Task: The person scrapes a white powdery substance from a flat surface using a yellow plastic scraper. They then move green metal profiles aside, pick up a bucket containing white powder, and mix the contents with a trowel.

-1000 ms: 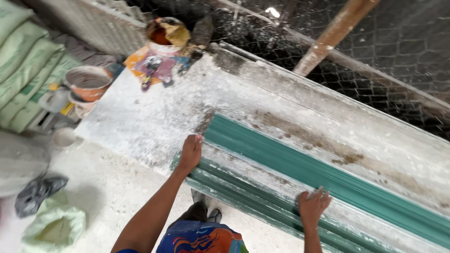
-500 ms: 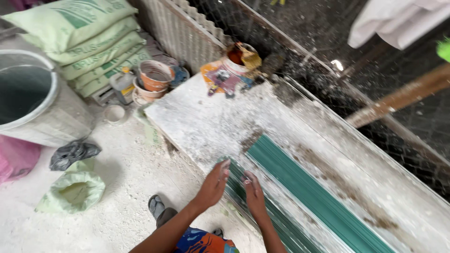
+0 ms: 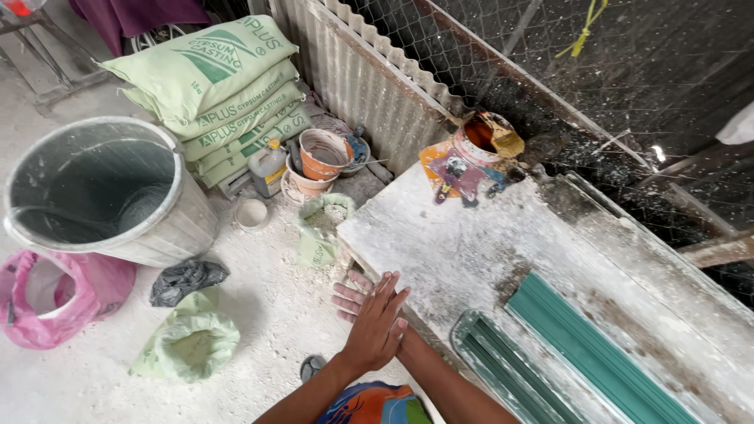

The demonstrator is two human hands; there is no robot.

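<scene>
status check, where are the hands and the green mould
Left hand pressed flat on right hand, both empty, at white table edge. Green mould untouched. Nothing between.

Stack of pale green sacks (image 3: 220,94) lies against the corrugated metal sheet (image 3: 369,86), each sack flat and rectangular with darker green printing. Right of the stack, a small grey jug with a yellow label (image 3: 268,166) stands on the floor. In front of the stack, two crumpled green bags: one (image 3: 188,341) slumped, one (image 3: 318,235) folded.
</scene>
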